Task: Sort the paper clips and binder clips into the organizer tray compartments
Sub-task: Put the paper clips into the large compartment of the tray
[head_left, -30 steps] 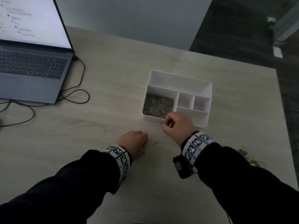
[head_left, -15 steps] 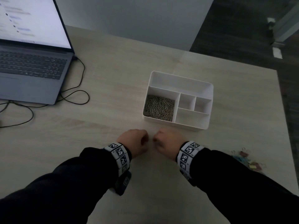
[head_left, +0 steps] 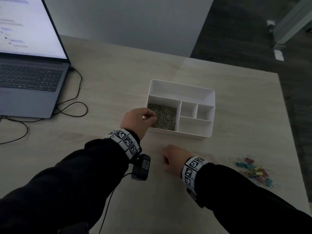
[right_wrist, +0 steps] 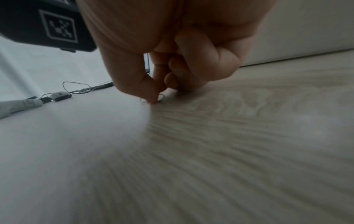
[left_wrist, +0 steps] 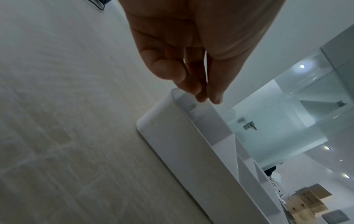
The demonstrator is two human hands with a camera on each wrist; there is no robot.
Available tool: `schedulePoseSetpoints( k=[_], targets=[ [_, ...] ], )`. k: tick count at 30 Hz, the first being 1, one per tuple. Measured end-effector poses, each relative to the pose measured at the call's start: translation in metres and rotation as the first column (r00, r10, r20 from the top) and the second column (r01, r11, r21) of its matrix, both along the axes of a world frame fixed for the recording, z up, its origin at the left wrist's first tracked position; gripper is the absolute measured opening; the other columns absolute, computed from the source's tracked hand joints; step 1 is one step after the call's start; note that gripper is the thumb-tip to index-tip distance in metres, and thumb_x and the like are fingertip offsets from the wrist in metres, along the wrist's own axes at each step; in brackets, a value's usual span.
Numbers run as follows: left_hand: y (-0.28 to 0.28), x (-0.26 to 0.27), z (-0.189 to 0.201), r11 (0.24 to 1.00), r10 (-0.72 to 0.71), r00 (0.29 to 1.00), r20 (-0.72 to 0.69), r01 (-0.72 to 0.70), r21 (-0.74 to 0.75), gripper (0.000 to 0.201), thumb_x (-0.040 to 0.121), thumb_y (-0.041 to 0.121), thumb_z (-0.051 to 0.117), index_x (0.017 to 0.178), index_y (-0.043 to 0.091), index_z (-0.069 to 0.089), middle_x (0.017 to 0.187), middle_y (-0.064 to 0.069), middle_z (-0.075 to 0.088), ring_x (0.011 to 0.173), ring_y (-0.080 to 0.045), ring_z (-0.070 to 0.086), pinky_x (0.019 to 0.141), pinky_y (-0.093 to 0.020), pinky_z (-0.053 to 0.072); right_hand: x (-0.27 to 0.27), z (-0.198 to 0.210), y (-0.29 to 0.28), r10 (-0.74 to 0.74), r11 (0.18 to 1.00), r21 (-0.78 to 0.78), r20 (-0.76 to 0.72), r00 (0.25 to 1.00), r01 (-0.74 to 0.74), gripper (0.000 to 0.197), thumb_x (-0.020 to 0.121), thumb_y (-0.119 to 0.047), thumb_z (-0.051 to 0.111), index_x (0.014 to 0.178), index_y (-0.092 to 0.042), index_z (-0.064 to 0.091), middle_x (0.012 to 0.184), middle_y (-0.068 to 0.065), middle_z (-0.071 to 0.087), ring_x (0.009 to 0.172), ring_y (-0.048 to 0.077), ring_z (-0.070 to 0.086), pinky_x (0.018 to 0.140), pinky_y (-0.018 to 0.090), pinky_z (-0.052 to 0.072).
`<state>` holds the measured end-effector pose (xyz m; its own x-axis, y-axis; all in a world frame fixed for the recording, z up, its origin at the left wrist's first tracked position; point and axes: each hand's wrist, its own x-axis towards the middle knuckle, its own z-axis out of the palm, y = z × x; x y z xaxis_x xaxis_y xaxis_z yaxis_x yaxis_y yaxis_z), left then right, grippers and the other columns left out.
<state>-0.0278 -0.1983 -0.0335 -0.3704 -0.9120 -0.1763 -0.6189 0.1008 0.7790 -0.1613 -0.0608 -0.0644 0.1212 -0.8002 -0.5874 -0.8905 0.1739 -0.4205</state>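
The white organizer tray (head_left: 182, 89) sits mid-table, and its near-left compartment holds a pile of silver paper clips (head_left: 166, 118). My left hand (head_left: 150, 115) hovers over that compartment's near-left corner. In the left wrist view, the left hand (left_wrist: 203, 94) points its fingers down over the tray's rim (left_wrist: 182, 151), close together, and I see nothing between them. My right hand (head_left: 166, 160) rests on the table in front of the tray. In the right wrist view, the right hand (right_wrist: 155, 94) pinches a single paper clip (right_wrist: 161, 96) lying on the tabletop with thumb and forefinger.
A heap of coloured binder clips (head_left: 255, 170) lies at the right, near the table edge. An open laptop (head_left: 28, 85) stands at the far left, with cables (head_left: 72, 107) looping beside it. The tray's other compartments show only white plastic.
My left hand has lifted off the table and moved forward over the paper clip compartment. My right hand has stayed low on the table, closing on a clip.
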Motion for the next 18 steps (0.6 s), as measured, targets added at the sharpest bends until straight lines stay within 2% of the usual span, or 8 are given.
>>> schedulePoseSetpoints(
  k=[2, 5, 7, 10, 11, 14, 18],
  targets=[
    [0.000, 0.002, -0.002, 0.999, 0.015, 1.000, 0.000, -0.015, -0.036, 0.002, 0.079, 0.028, 0.072, 0.081, 0.029, 0.072, 0.081, 0.015, 0.063, 0.066, 0.004, 0.052, 0.067, -0.018, 0.039, -0.001, 0.000, 0.004, 0.008, 1.000, -0.026, 0.003, 1.000, -0.008, 0.007, 0.078, -0.024, 0.058, 0.077, -0.023, 0.052, 0.101, 0.005, 0.054, 0.089, 0.028, 0.058, 0.076, 0.032, 0.046],
    [0.001, 0.006, -0.010, 0.992, 0.115, 0.993, -0.016, -0.116, -0.054, 0.018, 0.076, 0.030, 0.075, 0.088, 0.031, 0.062, 0.092, 0.006, 0.057, 0.071, -0.009, 0.053, 0.071, -0.024, 0.041, -0.007, 0.005, 0.004, -0.064, 0.992, -0.105, 0.047, 0.997, 0.069, 0.009, 0.075, -0.024, 0.061, 0.076, -0.023, 0.052, 0.089, 0.002, 0.056, 0.081, 0.024, 0.056, 0.074, 0.031, 0.045],
    [0.000, 0.006, -0.019, 0.984, 0.176, 0.984, 0.021, -0.177, 0.022, 0.035, 0.073, 0.034, 0.077, 0.101, 0.027, 0.057, 0.102, 0.003, 0.055, 0.081, -0.014, 0.055, 0.076, -0.027, 0.045, -0.014, 0.013, -0.001, -0.198, 0.955, -0.195, 0.138, 0.970, 0.223, 0.011, 0.074, -0.022, 0.065, 0.074, -0.022, 0.053, 0.079, -0.001, 0.059, 0.074, 0.021, 0.056, 0.069, 0.029, 0.045],
    [0.001, 0.002, -0.026, 0.966, 0.141, 0.985, 0.095, -0.158, 0.207, 0.054, 0.077, 0.035, 0.071, 0.126, 0.023, 0.052, 0.117, 0.000, 0.058, 0.098, -0.022, 0.060, 0.086, -0.040, 0.054, -0.023, 0.027, -0.013, -0.444, 0.804, -0.276, 0.309, 0.841, 0.527, 0.007, 0.076, -0.019, 0.067, 0.076, -0.021, 0.060, 0.072, -0.007, 0.063, 0.067, 0.011, 0.058, 0.065, 0.027, 0.051],
    [0.002, 0.001, -0.025, 0.962, 0.106, 0.989, 0.099, -0.127, 0.243, 0.051, 0.080, 0.031, 0.067, 0.128, 0.024, 0.052, 0.118, -0.001, 0.062, 0.098, -0.025, 0.062, 0.084, -0.044, 0.056, -0.025, 0.030, -0.018, -0.498, 0.750, -0.275, 0.366, 0.786, 0.602, 0.007, 0.078, -0.018, 0.067, 0.076, -0.022, 0.061, 0.069, -0.008, 0.063, 0.064, 0.008, 0.057, 0.063, 0.026, 0.053],
    [0.004, -0.001, -0.021, 0.965, 0.039, 0.996, 0.084, -0.060, 0.255, 0.035, 0.082, 0.019, 0.053, 0.115, 0.030, 0.061, 0.096, -0.005, 0.068, 0.083, -0.030, 0.064, 0.074, -0.046, 0.058, -0.029, 0.040, -0.030, -0.587, 0.633, -0.246, 0.464, 0.663, 0.734, 0.010, 0.083, -0.018, 0.066, 0.078, -0.026, 0.064, 0.067, -0.010, 0.063, 0.059, 0.007, 0.058, 0.059, 0.033, 0.058],
    [0.007, 0.002, -0.017, 0.968, 0.012, 0.995, 0.100, -0.037, 0.248, 0.036, 0.082, 0.014, 0.047, 0.112, 0.027, 0.063, 0.091, -0.009, 0.067, 0.080, -0.032, 0.063, 0.074, -0.045, 0.058, -0.032, 0.045, -0.025, -0.625, 0.633, -0.224, 0.418, 0.660, 0.741, 0.005, 0.086, -0.023, 0.064, 0.083, -0.027, 0.065, 0.072, -0.009, 0.065, 0.057, 0.010, 0.059, 0.061, 0.032, 0.056]
  ],
)
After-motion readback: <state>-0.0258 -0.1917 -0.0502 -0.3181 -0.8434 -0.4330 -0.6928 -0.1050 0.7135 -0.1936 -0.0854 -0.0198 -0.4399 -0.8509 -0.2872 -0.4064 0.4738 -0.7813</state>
